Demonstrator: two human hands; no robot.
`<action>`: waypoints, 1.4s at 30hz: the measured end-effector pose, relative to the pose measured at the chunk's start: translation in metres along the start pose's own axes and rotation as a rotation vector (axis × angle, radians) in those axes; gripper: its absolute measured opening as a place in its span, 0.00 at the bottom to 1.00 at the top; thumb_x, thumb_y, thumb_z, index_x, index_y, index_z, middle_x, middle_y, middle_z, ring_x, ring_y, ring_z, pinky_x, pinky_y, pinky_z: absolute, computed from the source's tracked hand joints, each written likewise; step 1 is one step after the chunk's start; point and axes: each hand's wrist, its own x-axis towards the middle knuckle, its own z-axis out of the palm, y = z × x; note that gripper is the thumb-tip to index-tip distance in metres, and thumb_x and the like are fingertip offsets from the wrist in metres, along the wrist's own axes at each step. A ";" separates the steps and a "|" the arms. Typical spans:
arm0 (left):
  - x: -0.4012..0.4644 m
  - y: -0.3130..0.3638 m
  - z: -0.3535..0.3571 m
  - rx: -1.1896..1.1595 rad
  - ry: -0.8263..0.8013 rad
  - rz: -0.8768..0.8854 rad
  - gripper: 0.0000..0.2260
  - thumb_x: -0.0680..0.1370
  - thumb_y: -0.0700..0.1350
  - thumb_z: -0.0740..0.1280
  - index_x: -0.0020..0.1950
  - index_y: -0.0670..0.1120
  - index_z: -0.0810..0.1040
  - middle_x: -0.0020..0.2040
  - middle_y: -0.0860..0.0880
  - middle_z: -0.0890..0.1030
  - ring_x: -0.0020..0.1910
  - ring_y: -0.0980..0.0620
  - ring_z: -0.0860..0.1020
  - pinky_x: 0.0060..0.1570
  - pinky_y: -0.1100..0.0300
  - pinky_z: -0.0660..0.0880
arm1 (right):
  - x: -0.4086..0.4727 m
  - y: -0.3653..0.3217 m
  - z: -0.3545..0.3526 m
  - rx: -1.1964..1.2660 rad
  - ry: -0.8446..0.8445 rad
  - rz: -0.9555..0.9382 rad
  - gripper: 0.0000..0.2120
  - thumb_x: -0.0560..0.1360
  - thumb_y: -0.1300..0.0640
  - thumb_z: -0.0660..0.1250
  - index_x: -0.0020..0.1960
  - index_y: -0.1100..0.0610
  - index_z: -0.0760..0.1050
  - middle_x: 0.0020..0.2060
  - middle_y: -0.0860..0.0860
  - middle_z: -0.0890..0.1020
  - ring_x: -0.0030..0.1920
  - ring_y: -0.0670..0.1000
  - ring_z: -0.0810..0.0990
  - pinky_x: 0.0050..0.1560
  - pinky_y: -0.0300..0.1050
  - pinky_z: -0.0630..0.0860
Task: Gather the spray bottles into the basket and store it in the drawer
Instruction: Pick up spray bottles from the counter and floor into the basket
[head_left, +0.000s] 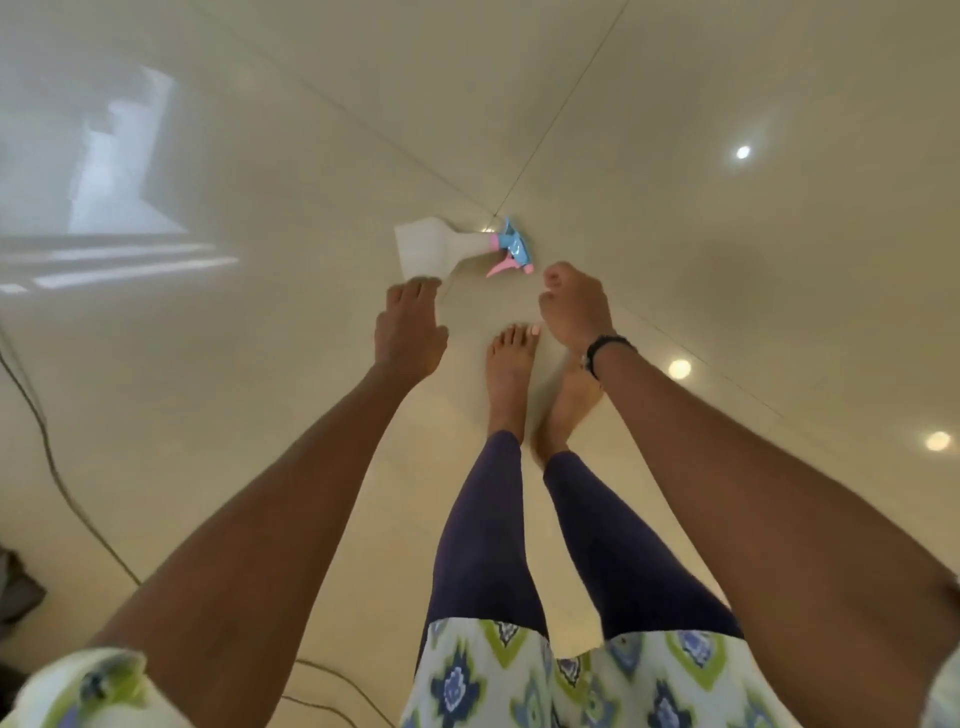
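Floor (675, 130) carries one spray bottle (436, 249), lying on its side near where the tile lines cross. The left hand (410, 332) reaches down with fingers spread wide just beside the bottle, empty, likely to pick it up. The right hand (574, 306) hangs loosely curled near the nozzle, holding nothing.

Home interior, glossy cream floor tiles (675, 130), bare feet (511, 364)

One spray bottle, lying on its side just beyond your hands

Your spray bottle (423, 249) is white with a pink-and-blue trigger head, and it lies flat on the glossy tile floor. Its squat body sits just past the fingertips of your left hand (410, 327), close enough that contact can't be judged. The nozzle end points toward your right hand (574, 306), stopping just short of those curled fingers.
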 end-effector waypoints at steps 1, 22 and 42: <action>0.013 0.001 0.009 0.034 0.027 0.030 0.26 0.75 0.40 0.68 0.71 0.43 0.65 0.71 0.45 0.68 0.71 0.42 0.63 0.62 0.46 0.71 | 0.012 0.003 0.006 0.015 0.007 0.015 0.17 0.75 0.67 0.59 0.63 0.61 0.73 0.59 0.57 0.78 0.59 0.57 0.76 0.55 0.43 0.71; 0.148 0.041 0.070 0.571 0.110 0.263 0.16 0.74 0.35 0.66 0.62 0.37 0.70 0.57 0.39 0.76 0.59 0.41 0.74 0.75 0.48 0.52 | 0.114 0.035 0.046 0.233 0.010 0.024 0.17 0.75 0.62 0.65 0.63 0.60 0.70 0.59 0.55 0.78 0.57 0.54 0.77 0.50 0.39 0.70; -0.018 0.252 -0.211 -0.370 0.281 0.444 0.02 0.78 0.43 0.64 0.50 0.46 0.73 0.44 0.53 0.76 0.40 0.54 0.73 0.38 0.64 0.67 | -0.116 -0.140 -0.254 0.375 0.672 -0.221 0.07 0.73 0.55 0.70 0.48 0.57 0.81 0.39 0.53 0.82 0.38 0.52 0.80 0.39 0.43 0.76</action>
